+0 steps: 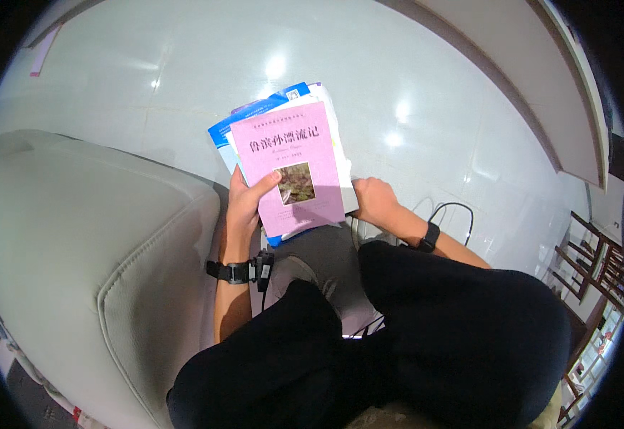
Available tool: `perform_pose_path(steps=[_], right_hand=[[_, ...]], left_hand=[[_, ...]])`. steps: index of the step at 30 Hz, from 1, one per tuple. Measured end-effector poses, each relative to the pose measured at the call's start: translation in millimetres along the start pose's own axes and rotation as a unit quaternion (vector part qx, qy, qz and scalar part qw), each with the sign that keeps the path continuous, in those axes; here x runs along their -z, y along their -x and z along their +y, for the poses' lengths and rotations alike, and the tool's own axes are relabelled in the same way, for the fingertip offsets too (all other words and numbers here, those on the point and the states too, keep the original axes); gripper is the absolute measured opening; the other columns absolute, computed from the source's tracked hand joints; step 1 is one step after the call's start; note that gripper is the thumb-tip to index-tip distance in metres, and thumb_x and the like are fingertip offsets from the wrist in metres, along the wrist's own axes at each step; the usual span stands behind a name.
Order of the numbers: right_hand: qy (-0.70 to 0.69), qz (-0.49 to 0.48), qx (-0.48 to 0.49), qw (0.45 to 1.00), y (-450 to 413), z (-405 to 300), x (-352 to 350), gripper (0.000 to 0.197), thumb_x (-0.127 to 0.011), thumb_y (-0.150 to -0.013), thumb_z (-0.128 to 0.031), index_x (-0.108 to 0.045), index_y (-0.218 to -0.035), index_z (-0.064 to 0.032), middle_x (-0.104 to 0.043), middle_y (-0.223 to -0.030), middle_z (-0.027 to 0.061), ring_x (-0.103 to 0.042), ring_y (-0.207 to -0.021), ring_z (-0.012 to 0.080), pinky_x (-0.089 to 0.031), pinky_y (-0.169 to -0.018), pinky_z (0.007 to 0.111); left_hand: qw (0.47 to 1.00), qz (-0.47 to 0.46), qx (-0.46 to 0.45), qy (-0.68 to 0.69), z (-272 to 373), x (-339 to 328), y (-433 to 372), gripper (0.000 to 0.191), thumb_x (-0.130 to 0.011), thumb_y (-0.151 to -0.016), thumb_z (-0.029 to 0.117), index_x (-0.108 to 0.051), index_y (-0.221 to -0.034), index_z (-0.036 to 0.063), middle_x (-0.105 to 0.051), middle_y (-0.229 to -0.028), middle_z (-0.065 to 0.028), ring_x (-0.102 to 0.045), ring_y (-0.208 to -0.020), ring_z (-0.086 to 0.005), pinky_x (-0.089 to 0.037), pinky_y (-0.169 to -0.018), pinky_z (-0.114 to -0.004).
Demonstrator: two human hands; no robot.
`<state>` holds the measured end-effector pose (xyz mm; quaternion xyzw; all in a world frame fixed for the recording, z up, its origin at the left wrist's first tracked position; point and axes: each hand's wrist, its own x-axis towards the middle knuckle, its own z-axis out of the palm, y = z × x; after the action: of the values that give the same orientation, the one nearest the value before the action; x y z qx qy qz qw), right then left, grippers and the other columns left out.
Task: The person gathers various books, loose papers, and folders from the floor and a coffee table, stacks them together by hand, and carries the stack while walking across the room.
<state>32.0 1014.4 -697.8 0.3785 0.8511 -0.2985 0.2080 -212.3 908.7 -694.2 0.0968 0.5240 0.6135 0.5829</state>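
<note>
A pink paperback book [312,139], with dark writing and a small square picture on its cover, is on top of a loose stack held over the floor. Beneath it a blue-covered book [253,113] juts out at the upper left, turned at an angle. White pages or covers [339,137] show along the stack's right side. My left hand [246,199] grips the stack from its lower left, thumb across the pink cover, other fingers mostly behind. My right hand [377,199] curls against the lower right corner of the stack; its fingertips are hidden.
A pale leather-like sofa or seat [87,214] takes up the left side. Glossy light floor tiles [194,69] reflect lamps. A black cable [472,214] loops near my right wrist. Pale furniture panels [548,96] curve along the upper right; dark wooden chairs [585,263] stand at far right.
</note>
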Motion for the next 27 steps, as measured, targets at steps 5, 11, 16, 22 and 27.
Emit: perform_pose_path(steps=[5,11,16,22,27], right_hand=[[-0.093,0.053,0.005,0.994,-1,14,-12,0.017,-0.061,-0.077,-0.015,-0.064,-0.081,0.0006,-0.064,-0.076,0.0251,-0.063,-0.072,0.0432,-0.051,-0.068,0.049],[-0.120,0.068,-0.021,0.990,0,8,-1,0.013,-0.058,-0.077,-0.012,-0.062,-0.078,0.0005,-0.063,-0.072,0.0256,-0.063,-0.070,0.0439,-0.050,-0.065,0.051],[-0.034,0.014,-0.007,0.999,10,16,-2,0.025,-0.061,-0.079,-0.028,-0.067,-0.074,-0.0041,-0.065,-0.069,0.0186,-0.065,-0.067,0.0361,-0.051,-0.063,0.046],[-0.083,0.151,-0.006,0.985,1,65,121,0.024,-0.060,-0.088,-0.026,-0.066,-0.083,-0.0034,-0.064,-0.071,0.0160,-0.062,-0.062,0.0285,-0.050,-0.062,0.038],[0.001,0.507,-0.029,0.862,45,111,346,0.016,-0.059,-0.086,-0.016,-0.062,-0.084,-0.0007,-0.061,-0.070,0.0182,-0.060,-0.062,0.0281,-0.047,-0.059,0.036]], left_hand=[[0.999,-0.001,-0.011,0.036,4,-7,0,0.056,-0.073,-0.079,0.004,-0.044,-0.126,-0.0039,-0.059,-0.118,-0.0158,-0.059,-0.105,-0.0215,-0.047,-0.092,-0.035],[0.999,0.021,-0.035,0.001,3,-7,-3,0.056,-0.074,-0.079,0.009,-0.046,-0.125,-0.0054,-0.060,-0.117,-0.0159,-0.060,-0.105,-0.0217,-0.047,-0.093,-0.035],[0.990,0.075,0.009,-0.115,-3,-7,-9,0.058,-0.078,-0.077,0.012,-0.046,-0.124,-0.0042,-0.062,-0.110,-0.0174,-0.064,-0.095,-0.0221,-0.053,-0.081,-0.034],[0.785,0.198,-0.093,-0.579,-12,47,14,0.072,-0.081,-0.070,0.029,-0.045,-0.120,-0.0075,-0.043,-0.114,-0.0285,-0.042,-0.110,-0.0426,-0.036,-0.095,-0.050],[0.771,0.230,-0.162,-0.571,-19,36,20,0.079,-0.078,-0.074,0.032,-0.038,-0.128,-0.0084,-0.042,-0.118,-0.0294,-0.041,-0.113,-0.0441,-0.034,-0.098,-0.050]])
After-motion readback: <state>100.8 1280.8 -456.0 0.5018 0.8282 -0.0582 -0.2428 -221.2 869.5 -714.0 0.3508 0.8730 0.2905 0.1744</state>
